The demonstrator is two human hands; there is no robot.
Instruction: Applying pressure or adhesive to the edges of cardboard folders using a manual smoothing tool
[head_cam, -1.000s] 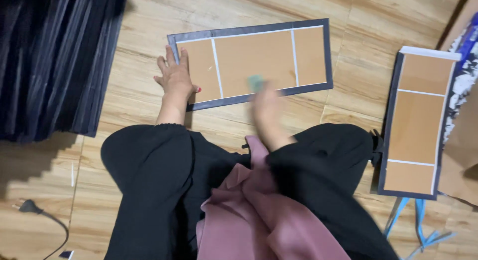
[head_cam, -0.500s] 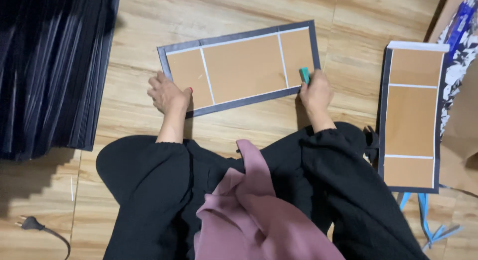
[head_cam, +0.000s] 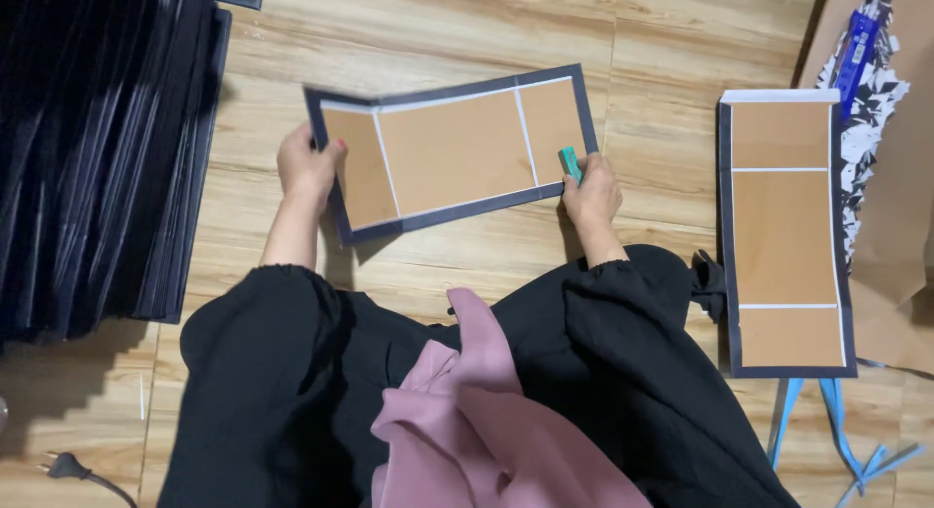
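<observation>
A brown cardboard panel [head_cam: 457, 153] with a dark border and white fold lines is lifted off the wooden floor, tilted. My left hand [head_cam: 305, 165] grips its left edge. My right hand [head_cam: 591, 192] holds its lower right corner and also pinches a small teal tool [head_cam: 569, 163] against the board. Both sleeves are black, and a pink cloth [head_cam: 477, 420] lies in my lap.
A second, similar cardboard panel [head_cam: 786, 231] lies flat at the right. A stack of dark folded covers [head_cam: 97, 148] fills the left side. Brown paper and a patterned item [head_cam: 876, 109] sit at far right. Blue strips [head_cam: 837, 440] lie at lower right, and a plug [head_cam: 63, 464] lies at lower left.
My right hand moved from the panel's lower middle to its right corner with the teal tool. Both hands have taken the panel by its edges and raised it off the floor.
</observation>
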